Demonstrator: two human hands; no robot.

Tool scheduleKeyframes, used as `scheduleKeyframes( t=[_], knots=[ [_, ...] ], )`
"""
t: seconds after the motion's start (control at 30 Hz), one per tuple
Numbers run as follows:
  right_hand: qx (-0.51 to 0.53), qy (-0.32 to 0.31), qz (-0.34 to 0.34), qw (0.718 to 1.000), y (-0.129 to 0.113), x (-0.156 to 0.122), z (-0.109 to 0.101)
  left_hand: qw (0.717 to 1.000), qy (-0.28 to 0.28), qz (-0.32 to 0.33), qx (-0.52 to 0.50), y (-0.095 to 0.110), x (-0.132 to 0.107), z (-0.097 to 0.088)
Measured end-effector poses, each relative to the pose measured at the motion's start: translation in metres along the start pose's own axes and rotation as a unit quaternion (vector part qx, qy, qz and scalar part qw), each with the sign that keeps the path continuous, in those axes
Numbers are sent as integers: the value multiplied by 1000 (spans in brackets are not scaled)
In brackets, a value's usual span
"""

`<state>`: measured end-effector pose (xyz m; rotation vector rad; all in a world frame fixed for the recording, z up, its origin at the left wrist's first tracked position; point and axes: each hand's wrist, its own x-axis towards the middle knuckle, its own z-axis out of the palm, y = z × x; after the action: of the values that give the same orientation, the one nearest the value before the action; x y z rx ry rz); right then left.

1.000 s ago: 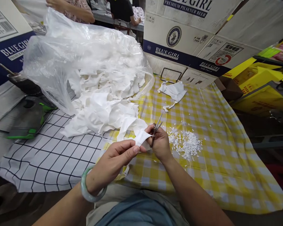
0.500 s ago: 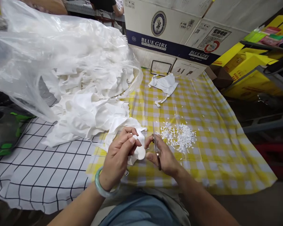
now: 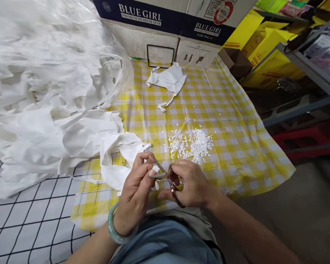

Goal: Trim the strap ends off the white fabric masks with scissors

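Observation:
My left hand (image 3: 136,190), with a green bangle on its wrist, is closed in a pinch on a white cloth piece (image 3: 118,161) near the table's front edge. My right hand (image 3: 188,183) grips small scissors (image 3: 167,178), whose blades point left and meet the cloth at my left fingertips. A heap of small white clippings (image 3: 192,145) lies on the yellow checked tablecloth (image 3: 231,121) just beyond my hands.
A big pile of white cloth pieces (image 3: 44,121) spills from a clear plastic bag (image 3: 52,40) at the left. One single cloth piece (image 3: 167,79) lies at the back, by a cardboard beer box (image 3: 165,22). Yellow boxes (image 3: 266,47) and a metal shelf stand at the right.
The view has tilted down and to the right. The scissors have swung from upright to pointing left at the cloth. My hands have come closer together.

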<state>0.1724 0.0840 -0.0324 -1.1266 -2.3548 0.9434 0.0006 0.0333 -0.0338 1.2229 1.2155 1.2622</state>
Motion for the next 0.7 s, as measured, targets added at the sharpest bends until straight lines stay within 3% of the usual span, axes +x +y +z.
scheduleKeyframes(
  t=[0.7],
  knots=[
    [28, 38, -12, 999, 13, -2, 2, 998, -22, 40, 34, -7, 5, 9]
  ],
)
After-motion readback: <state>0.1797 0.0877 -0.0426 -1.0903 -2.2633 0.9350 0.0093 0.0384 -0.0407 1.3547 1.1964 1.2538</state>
